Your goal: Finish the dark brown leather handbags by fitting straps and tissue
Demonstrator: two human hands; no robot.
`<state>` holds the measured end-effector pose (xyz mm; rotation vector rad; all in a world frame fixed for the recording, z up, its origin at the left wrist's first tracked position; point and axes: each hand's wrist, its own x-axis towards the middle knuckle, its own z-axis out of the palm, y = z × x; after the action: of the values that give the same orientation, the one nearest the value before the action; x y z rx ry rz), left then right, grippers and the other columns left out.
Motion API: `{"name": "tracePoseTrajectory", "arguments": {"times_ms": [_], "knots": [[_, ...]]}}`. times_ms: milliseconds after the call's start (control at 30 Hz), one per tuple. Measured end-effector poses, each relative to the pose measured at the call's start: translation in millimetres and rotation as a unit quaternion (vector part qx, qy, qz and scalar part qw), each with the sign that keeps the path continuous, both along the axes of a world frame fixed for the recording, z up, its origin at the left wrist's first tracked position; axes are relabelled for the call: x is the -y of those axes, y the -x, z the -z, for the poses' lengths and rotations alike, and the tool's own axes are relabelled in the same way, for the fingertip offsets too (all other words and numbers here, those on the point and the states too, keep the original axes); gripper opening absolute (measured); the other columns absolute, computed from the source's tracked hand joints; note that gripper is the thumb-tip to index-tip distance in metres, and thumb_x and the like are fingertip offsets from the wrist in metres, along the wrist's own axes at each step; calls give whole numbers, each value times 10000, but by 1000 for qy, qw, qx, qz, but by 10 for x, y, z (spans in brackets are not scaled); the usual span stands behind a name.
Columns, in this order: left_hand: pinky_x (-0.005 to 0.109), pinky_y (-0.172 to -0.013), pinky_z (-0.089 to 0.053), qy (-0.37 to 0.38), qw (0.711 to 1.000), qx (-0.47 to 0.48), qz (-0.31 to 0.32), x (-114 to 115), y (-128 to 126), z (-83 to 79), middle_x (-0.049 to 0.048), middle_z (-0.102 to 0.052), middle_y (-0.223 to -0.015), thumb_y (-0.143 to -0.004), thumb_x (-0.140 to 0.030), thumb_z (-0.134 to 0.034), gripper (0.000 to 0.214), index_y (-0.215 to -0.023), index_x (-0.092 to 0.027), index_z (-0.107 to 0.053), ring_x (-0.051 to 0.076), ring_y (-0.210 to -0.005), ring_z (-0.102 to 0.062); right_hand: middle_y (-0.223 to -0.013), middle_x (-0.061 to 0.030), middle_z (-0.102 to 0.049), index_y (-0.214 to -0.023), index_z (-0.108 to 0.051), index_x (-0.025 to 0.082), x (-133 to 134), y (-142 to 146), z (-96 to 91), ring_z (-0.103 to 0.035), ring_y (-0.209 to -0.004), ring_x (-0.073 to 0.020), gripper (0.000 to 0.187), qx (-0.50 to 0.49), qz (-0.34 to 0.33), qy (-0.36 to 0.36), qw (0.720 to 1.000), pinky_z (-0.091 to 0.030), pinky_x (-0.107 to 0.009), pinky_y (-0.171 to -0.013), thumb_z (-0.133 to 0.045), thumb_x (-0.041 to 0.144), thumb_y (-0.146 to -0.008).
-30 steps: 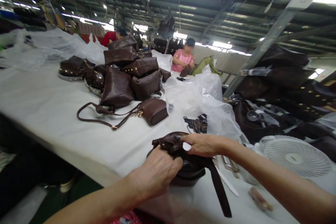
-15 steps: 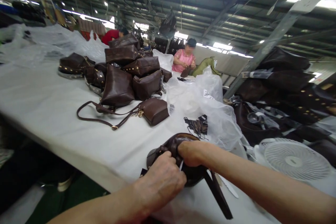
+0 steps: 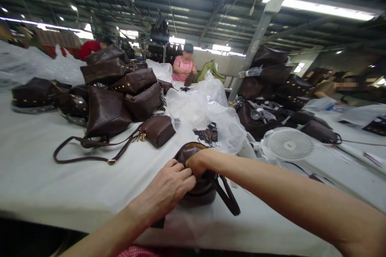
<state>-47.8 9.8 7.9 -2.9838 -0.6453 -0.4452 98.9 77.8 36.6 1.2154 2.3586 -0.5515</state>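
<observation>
A dark brown leather handbag (image 3: pixel 201 196) sits on the white-covered table in front of me, its tan-lined mouth tipped up. My left hand (image 3: pixel 173 180) is closed over the near left side of the bag, fingers bent on its edge. My right hand (image 3: pixel 197 162) reaches into the mouth, and its fingers are hidden inside. A brown strap (image 3: pixel 229 200) hangs from the bag's right side onto the table. A black tag (image 3: pixel 158 223) shows under my left wrist. Just beyond the bag lie black printed hang tags (image 3: pixel 208 134) with cords.
Brown studded bags (image 3: pixel 108 106) are piled at left, with a small strapped bag (image 3: pixel 159 130) before them. Clear plastic bags (image 3: pixel 208 108) lie mid-table. A white fan (image 3: pixel 288 144) stands at right near more bags (image 3: pixel 259 122). A co-worker in pink (image 3: pixel 183 67) works across the table.
My view has swung right and the handbag is turned more upright. The left hand has shifted from a fist to bent fingers along its edge. A white strip between my hands no longer shows.
</observation>
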Motion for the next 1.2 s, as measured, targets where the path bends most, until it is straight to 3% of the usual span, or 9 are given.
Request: {"name": "tracePoseTrajectory", "arguments": {"times_ms": [67, 133, 267, 367, 600, 733, 833, 967, 1200], "knots": [[379, -755, -402, 16, 999, -37, -14, -52, 6, -40, 19, -637, -902, -887, -156, -544, 57, -886, -198, -582, 201, -813, -533, -636, 3, -637, -725, -691, 122, 55, -22, -197, -604, -582, -166, 62, 58, -27, 44, 997, -473, -261, -550, -705, 85, -677], [378, -746, -402, 22, 997, -64, -22, -90, -1, -63, 30, -646, -887, -886, -172, -540, 78, -830, -193, -590, 212, -829, -541, -744, -55, -685, -848, -709, 101, 196, -54, -402, -649, -686, -227, 173, 76, -47, 37, 995, -472, -285, -566, -677, 98, -678], [361, -730, -412, 32, 995, -94, -18, -120, -46, -52, 43, -661, -861, -873, -164, -540, 119, -773, -180, -602, 213, -813, -550, -1056, -161, -681, -1118, -640, 94, 612, -148, -644, -665, -940, -285, 404, 90, -46, -137, 985, -508, -304, -710, -674, 123, -717], [350, -702, -411, 31, 995, -89, -17, -120, -62, -58, 39, -664, -830, -850, -133, -559, 117, -752, -179, -603, 210, -786, -553, -1029, -175, -686, -1128, -634, 101, 775, -274, -673, -681, -913, -269, 346, 109, 22, -238, 965, -500, -287, -695, -596, 65, -785], [295, -668, -424, 74, 997, -26, 8, -33, 7, -400, 39, -660, -853, -833, -242, -662, 123, -747, -173, -607, 190, -803, -583, -971, -101, -709, -1003, -710, 196, 610, -608, -646, -674, -849, -208, 227, 50, -3, -228, 972, -411, -238, -611, -490, 199, -944], [289, -755, -447, 53, 995, 90, 3, -97, -140, -494, 52, -665, -906, -922, -199, -524, 176, -798, -178, -647, 185, -869, -579, -920, -101, -724, -964, -731, 157, 524, -650, -597, -662, -850, -200, 222, 30, -21, -214, 976, -407, -239, -659, -518, 143, -906], [307, -847, -441, 33, 995, 52, 76, -265, -316, -432, 52, -684, -912, -921, -184, -510, 211, -798, -191, -681, 194, -925, -595, -905, -112, -730, -960, -738, 128, 501, -657, -609, -663, -843, -206, 225, 31, -28, -203, 978, -411, -245, -673, -542, 90, -856], [260, -772, -435, 86, 988, -6, 127, -448, -435, -401, 35, -705, -903, -902, -161, -520, 185, -881, -204, -698, 178, -866, -627, -996, -137, -716, -1040, -718, 115, 585, -713, -708, -659, -929, -222, 336, 34, -21, -196, 980, -420, -240, -698, -549, -6, -776], [252, -552, -345, 143, 984, -104, -4, -463, -650, -394, 11, -665, -656, -906, -293, -543, 256, -728, -195, -697, 158, -588, -577, -1021, -135, -712, -1129, -640, 145, 729, -891, -885, -666, -921, -258, 393, 38, 69, -281, 956, -418, -273, -637, -553, 46, -759]]}}
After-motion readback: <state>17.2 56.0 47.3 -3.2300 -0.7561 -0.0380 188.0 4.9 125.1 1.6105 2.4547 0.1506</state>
